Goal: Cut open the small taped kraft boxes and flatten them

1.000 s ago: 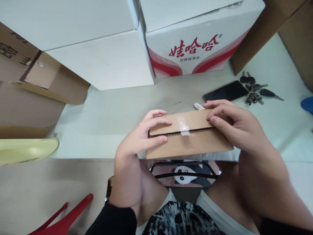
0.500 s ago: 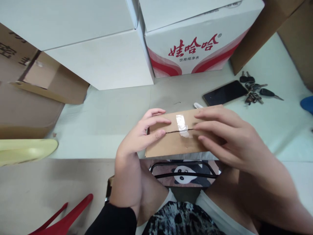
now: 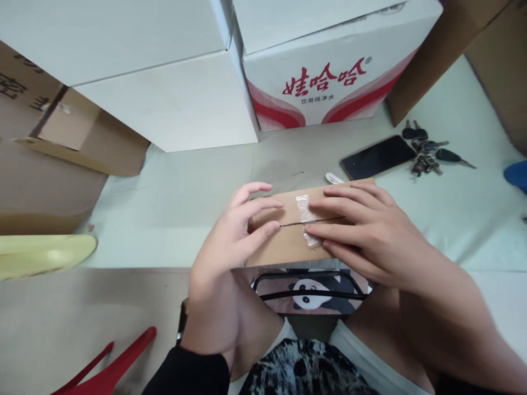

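Note:
A small brown cardboard box (image 3: 263, 247) lies at the table's near edge, its two top flaps meeting along a dark seam. A strip of clear tape (image 3: 303, 206) crosses that seam. My left hand (image 3: 239, 227) rests around the box's left end, thumb on the top near the seam and fingers apart. On the right half of the top lies my right hand (image 3: 366, 230), its fingers stretched out and spread, the tips on or beside the tape. That hand hides the box's right end.
Behind the box are a white object (image 3: 333, 178), a black phone (image 3: 379, 157) and a bunch of keys (image 3: 426, 153). White cartons (image 3: 173, 109) and a red-and-white carton (image 3: 325, 93) stand at the back. Brown cartons (image 3: 111, 137) flank the left.
My right hand has moved left and flattened over the tape. The tape's near end, crumpled before, now lies stretched across the seam onto the near flap. My left hand has barely shifted.

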Available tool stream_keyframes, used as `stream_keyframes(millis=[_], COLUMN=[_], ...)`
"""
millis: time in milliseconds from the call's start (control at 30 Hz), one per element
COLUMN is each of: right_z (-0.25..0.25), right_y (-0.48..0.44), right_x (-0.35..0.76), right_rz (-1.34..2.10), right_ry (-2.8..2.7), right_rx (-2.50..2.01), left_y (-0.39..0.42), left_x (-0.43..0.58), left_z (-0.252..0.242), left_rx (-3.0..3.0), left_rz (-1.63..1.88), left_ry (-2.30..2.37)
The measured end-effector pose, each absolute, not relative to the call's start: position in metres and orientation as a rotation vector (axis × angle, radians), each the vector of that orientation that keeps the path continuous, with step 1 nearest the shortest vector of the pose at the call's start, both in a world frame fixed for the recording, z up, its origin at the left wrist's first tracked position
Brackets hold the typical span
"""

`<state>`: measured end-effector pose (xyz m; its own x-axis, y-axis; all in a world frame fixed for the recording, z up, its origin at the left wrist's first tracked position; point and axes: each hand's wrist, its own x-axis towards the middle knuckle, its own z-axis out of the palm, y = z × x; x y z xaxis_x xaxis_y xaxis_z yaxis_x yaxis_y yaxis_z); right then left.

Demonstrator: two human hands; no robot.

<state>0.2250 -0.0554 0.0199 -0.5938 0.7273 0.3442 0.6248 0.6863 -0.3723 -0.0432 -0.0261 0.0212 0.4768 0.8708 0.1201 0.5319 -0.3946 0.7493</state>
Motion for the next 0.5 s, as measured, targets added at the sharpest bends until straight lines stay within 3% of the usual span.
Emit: stream_keyframes(millis=[133,300,400,500], right_z=[0.020,0.021,0.020,0.015], right_y=[-0.054,-0.053,-0.051,-0.043], right_x=[0.225,0.226,0.233,0.247], right_rz=[0.278,0.358,0.475,0.275], right_ry=[-2.420,-2.371,-2.076,-1.563], right_rx=[-1.036,-0.969,-0.998,-1.367], left_y=[-0.036,-0.029,-0.027,-0.028], left_x=[-0.028,-0.015,-0.015,-0.017], left_z=[0.031,0.021,0.017,0.015], left_rx=[2.262,2.381,2.428,2.471], left_rz=[0.814,0.681,0.619,0.638], left_ry=[1.065,0.963,0.978,0.942])
